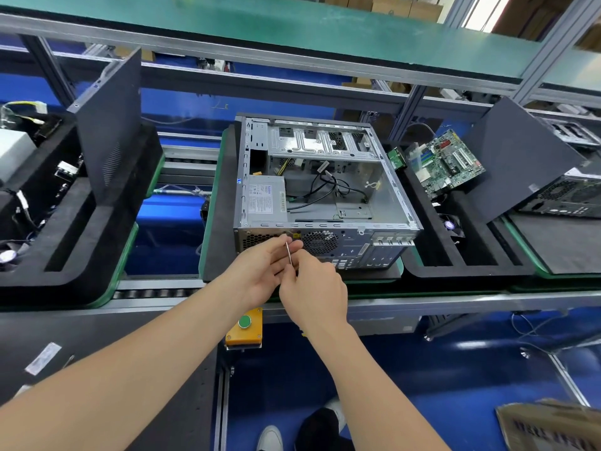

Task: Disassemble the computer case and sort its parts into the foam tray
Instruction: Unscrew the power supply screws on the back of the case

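The open computer case (383,187) lies on its side on a black pad, with a grey power supply (266,199) and loose cables inside. Both hands meet in front of its rear panel. My right hand (313,288) grips a thin metal screwdriver shaft (288,253) that points up at the panel near the power supply. My left hand (260,271) pinches the shaft near its tip with fingers and thumb. The black foam tray (435,255) to the right of the case holds a green motherboard (445,164), a small fan (450,225) and a dark side panel (520,157).
Another foam tray (97,229) on the left holds a dark side panel (110,125) and cabled parts. A yellow box with a green button (244,324) sits on the conveyor's near rail. A second case (566,196) lies at far right. A cardboard box (553,424) stands on the blue floor.
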The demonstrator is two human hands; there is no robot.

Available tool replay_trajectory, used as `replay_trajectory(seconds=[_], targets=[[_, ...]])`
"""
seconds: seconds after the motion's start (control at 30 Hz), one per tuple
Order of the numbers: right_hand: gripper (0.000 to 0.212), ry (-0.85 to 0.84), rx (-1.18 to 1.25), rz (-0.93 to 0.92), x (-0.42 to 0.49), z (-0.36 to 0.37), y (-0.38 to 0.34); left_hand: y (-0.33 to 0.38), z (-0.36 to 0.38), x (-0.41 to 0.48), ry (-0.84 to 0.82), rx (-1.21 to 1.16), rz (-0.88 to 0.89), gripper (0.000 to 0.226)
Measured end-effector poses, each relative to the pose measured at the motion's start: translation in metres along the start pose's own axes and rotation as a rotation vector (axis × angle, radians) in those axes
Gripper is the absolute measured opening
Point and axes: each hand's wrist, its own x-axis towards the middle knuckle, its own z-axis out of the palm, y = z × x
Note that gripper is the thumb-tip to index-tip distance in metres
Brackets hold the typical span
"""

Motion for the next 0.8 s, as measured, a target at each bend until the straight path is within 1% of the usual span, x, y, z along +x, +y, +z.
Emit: replay_trajectory(seconds=[0.13,0.23,0.37,0.43,0.5,0.57,0.63,0.8], targets=[[0.014,-0.042,0.048,-0.016,0.000,0.002,0.010,-0.005,0.007,-0.003,0.038,0.058,0.063,0.015],[0.014,-0.032,0.076,-0.062,0.001,0.002,0.020,-0.008,0.017,-0.006,0.082,0.078,0.130,0.014],[0.018,0.062,0.232,-0.162,0.003,0.001,0.038,-0.009,0.036,-0.010,0.116,0.004,0.206,0.016],[0.021,0.107,0.372,-0.184,0.006,-0.003,0.051,-0.010,0.049,-0.011,0.117,-0.065,0.213,0.013],[0.017,0.175,0.465,-0.193,0.008,-0.008,0.067,-0.014,0.066,-0.011,0.107,-0.095,0.201,0.012],[0.015,0.261,0.477,-0.179,0.011,-0.019,0.083,-0.021,0.086,-0.010,0.067,-0.048,0.202,0.016],[0.014,0.347,0.488,-0.145,0.017,-0.034,0.099,-0.031,0.110,-0.007,-0.007,0.007,0.208,0.019],[0.018,0.502,0.503,-0.019,0.036,-0.082,0.155,-0.060,0.174,0.013,-0.219,0.053,0.182,0.014]])
